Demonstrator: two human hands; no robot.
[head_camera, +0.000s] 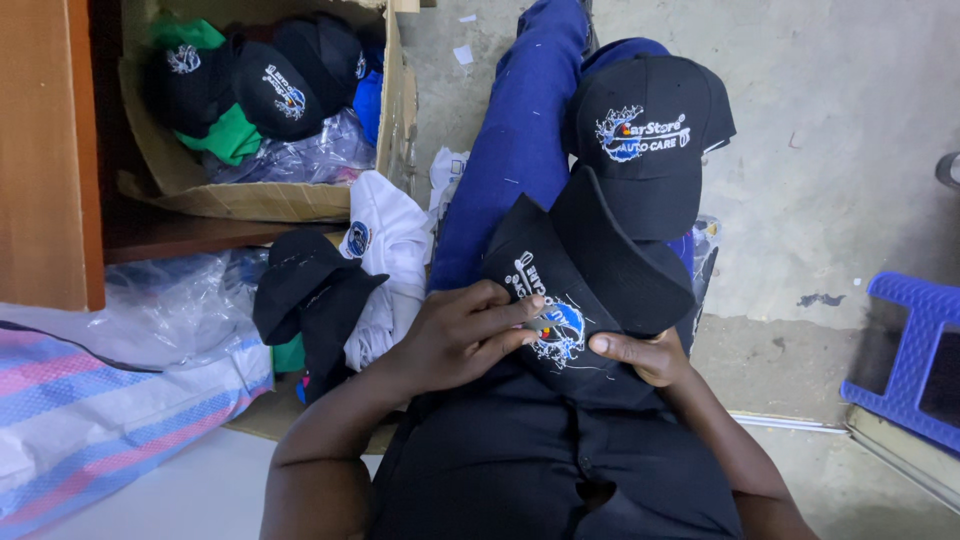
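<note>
A seated person works over a black cap (585, 300) resting on the lap, beside a cardboard box (400, 120) of more caps. The right hand (640, 355) pinches the cap's lower edge, steadying it. The left hand (465, 335) closes its grip on a small tool (540, 324) at the embroidered emblem (560, 335), apparently trimming loose threads; the next snip calls for a taut panel.

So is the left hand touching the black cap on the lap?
Touching. The head view shows the left hand with fingertips pressed on the embroidered front of the black cap.
</note>
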